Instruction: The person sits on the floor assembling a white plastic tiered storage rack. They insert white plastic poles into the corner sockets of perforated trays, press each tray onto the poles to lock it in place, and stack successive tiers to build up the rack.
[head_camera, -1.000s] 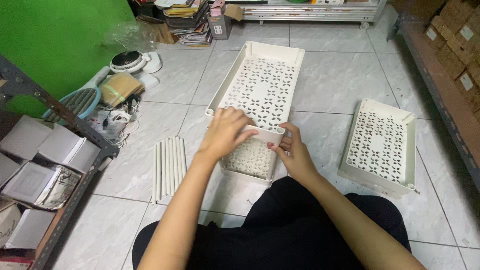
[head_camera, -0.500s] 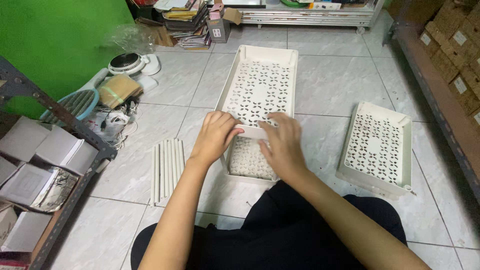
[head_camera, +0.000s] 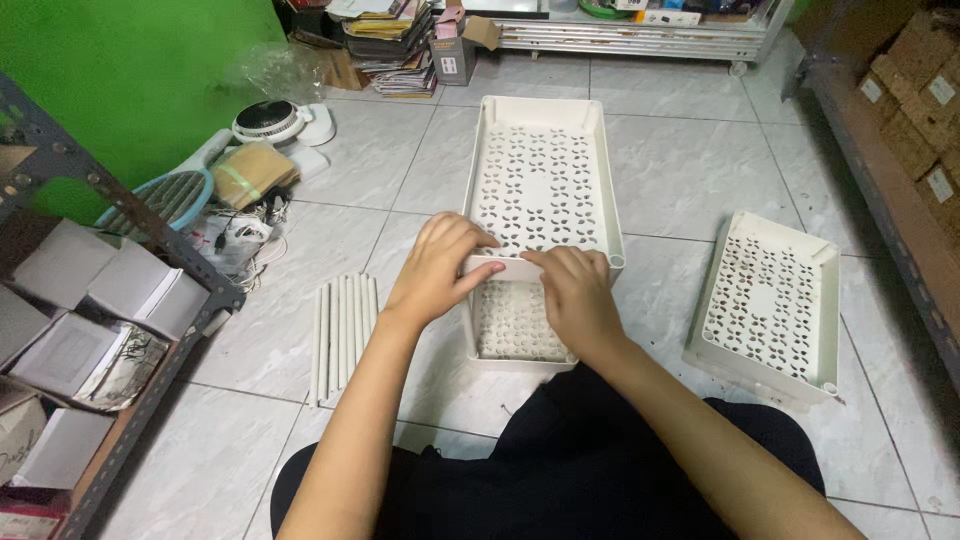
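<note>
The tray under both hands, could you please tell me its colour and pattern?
The tray is cream white, its floor pierced with a repeating petal-shaped cut-out pattern; the head view shows it.

Grey tiled floor (head_camera: 690, 170), white perforated trays (head_camera: 765, 300), row of white tubes (head_camera: 342, 325), small fan (head_camera: 272, 120)

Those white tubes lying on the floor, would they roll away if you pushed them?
Probably, yes. The white tubes look round and smooth, and they lie side by side on glossy floor tiles, so a sideways push would likely set them rolling. They seem thin and straight, so probably stiff and light. Neither hand touches them.
</note>
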